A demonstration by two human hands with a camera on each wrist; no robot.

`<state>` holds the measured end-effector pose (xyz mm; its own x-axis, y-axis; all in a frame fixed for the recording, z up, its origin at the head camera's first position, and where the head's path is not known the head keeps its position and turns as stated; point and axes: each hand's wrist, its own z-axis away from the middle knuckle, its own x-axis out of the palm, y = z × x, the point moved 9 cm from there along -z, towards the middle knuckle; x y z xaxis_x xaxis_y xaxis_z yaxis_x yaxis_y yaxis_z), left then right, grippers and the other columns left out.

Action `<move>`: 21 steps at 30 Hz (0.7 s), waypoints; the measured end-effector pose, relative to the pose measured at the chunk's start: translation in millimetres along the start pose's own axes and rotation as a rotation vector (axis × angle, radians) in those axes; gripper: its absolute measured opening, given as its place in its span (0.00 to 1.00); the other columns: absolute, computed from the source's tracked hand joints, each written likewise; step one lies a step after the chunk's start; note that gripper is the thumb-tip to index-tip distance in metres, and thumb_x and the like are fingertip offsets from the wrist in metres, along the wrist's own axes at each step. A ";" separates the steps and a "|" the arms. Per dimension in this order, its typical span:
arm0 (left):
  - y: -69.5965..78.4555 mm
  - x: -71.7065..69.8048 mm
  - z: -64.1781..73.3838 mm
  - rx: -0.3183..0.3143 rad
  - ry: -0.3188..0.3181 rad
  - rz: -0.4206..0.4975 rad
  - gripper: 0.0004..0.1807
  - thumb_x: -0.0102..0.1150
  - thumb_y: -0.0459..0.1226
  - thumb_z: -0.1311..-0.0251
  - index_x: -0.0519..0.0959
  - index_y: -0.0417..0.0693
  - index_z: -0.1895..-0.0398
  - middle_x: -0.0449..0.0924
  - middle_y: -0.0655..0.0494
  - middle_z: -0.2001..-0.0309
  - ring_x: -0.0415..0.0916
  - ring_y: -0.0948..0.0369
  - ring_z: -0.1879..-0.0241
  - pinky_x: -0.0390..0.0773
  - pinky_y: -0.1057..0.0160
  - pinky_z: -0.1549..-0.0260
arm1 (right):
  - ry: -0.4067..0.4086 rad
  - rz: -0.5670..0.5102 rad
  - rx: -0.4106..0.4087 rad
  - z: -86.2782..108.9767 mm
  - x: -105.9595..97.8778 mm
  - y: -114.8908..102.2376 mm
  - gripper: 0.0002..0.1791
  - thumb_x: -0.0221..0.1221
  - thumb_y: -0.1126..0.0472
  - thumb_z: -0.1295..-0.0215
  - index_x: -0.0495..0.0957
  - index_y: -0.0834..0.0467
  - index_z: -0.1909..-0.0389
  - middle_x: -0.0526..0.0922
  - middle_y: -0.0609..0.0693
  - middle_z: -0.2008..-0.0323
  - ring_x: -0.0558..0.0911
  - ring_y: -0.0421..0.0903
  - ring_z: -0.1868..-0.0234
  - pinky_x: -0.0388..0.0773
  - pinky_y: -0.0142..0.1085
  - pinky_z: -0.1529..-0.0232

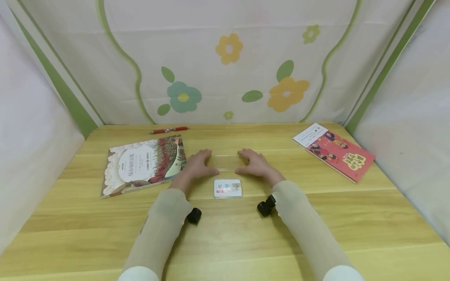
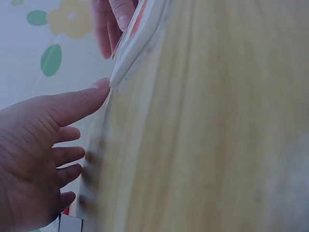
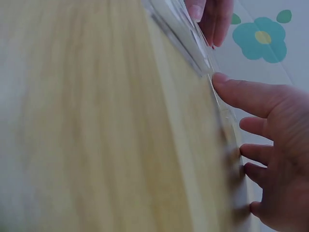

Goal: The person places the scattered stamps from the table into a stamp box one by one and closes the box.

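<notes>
A clear, see-through flat piece (image 1: 226,162) lies between the two hands. My left hand (image 1: 199,164) is at its left end, thumb at the near corner and fingertips by the far one. Mirroring this, my right hand (image 1: 258,167) is at the right end. Both hands have thumb and fingers spread apart and loosely straight. In the left wrist view the thumb (image 2: 79,104) reaches the edge of a white flat case (image 2: 137,43) as seen there. That white case (image 1: 227,188), with a printed label, lies just nearer than the clear piece.
A picture book (image 1: 144,164) lies on the wooden table (image 1: 228,242) at left, with a red pen (image 1: 169,130) behind it. A red book (image 1: 335,151) lies at right. Flowered fabric (image 1: 225,78) hangs behind the table. Black wrist devices (image 1: 266,206) sit at the cuffs.
</notes>
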<state>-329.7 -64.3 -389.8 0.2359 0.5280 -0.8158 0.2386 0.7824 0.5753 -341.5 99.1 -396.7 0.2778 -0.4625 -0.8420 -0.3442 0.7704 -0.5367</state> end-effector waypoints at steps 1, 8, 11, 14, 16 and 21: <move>0.3 0.1 -0.4 0.001 -0.005 -0.014 0.44 0.61 0.51 0.56 0.56 0.40 0.38 0.51 0.45 0.37 0.44 0.50 0.38 0.39 0.52 0.42 | -0.001 0.010 -0.001 -0.6 0.1 0.4 0.42 0.61 0.44 0.54 0.58 0.57 0.39 0.53 0.57 0.38 0.49 0.54 0.37 0.35 0.56 0.43; 2.1 1.0 -2.4 -0.016 -0.025 -0.122 0.41 0.58 0.54 0.54 0.60 0.43 0.39 0.49 0.44 0.37 0.43 0.49 0.38 0.40 0.50 0.42 | 0.018 0.027 -0.011 -1.8 1.0 1.5 0.40 0.60 0.44 0.53 0.60 0.56 0.40 0.52 0.57 0.37 0.48 0.54 0.37 0.33 0.55 0.43; 3.5 1.8 -2.4 -0.014 -0.028 -0.146 0.39 0.56 0.55 0.53 0.61 0.44 0.40 0.48 0.43 0.37 0.42 0.48 0.38 0.40 0.49 0.43 | 0.038 0.019 -0.008 -1.4 0.1 1.3 0.38 0.60 0.44 0.53 0.62 0.56 0.41 0.53 0.56 0.38 0.49 0.54 0.37 0.33 0.55 0.43; 3.4 2.5 -2.0 -0.016 -0.029 -0.152 0.38 0.55 0.55 0.52 0.62 0.45 0.40 0.48 0.43 0.37 0.42 0.47 0.38 0.40 0.49 0.43 | 0.052 0.007 -0.007 -0.7 -0.2 0.7 0.37 0.61 0.45 0.53 0.64 0.56 0.42 0.54 0.57 0.38 0.49 0.54 0.38 0.33 0.55 0.43; 3.2 2.7 -1.6 -0.013 -0.027 -0.146 0.37 0.55 0.55 0.51 0.62 0.45 0.40 0.48 0.42 0.37 0.42 0.47 0.38 0.40 0.49 0.43 | 0.056 -0.003 -0.007 -0.4 -0.2 0.6 0.36 0.61 0.45 0.53 0.65 0.56 0.42 0.54 0.57 0.38 0.49 0.55 0.38 0.33 0.55 0.43; 3.7 2.3 0.0 0.017 -0.015 -0.101 0.37 0.55 0.53 0.51 0.62 0.44 0.40 0.49 0.41 0.37 0.43 0.46 0.38 0.41 0.48 0.43 | 0.048 -0.059 0.002 0.6 0.5 0.6 0.37 0.61 0.47 0.53 0.64 0.56 0.42 0.55 0.56 0.38 0.49 0.54 0.38 0.33 0.54 0.43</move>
<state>-328.3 -60.2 -389.5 0.2234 0.4418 -0.8688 0.2780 0.8255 0.4912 -341.1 99.6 -397.4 0.2543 -0.5279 -0.8104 -0.3265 0.7419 -0.5857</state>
